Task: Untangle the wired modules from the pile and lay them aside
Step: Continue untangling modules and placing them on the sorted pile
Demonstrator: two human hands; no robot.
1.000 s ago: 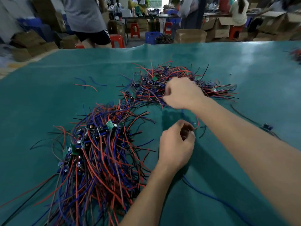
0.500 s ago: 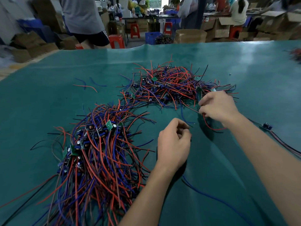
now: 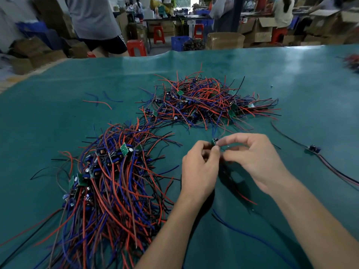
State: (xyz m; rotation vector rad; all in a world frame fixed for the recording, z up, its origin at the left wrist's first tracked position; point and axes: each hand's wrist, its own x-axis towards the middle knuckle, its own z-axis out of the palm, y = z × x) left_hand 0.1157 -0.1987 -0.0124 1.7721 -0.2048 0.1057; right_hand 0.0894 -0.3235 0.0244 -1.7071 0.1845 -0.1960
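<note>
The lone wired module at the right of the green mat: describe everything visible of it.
The lone wired module is a small dark blue block lying flat on the green mat, to the right of the right hand and apart from both tangled piles. A dark wire runs from it up and to the left; a bundle of black, red and bluish wires trails down and to the right, out of frame. Neither hand touches it. Its finer parts are too small to make out.

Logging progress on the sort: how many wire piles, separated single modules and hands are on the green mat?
Wire piles: 2, the near pile and far pile
Single modules: 2, pinched module and one aside
Hands: 2, left hand, right hand
Total: 6
</note>
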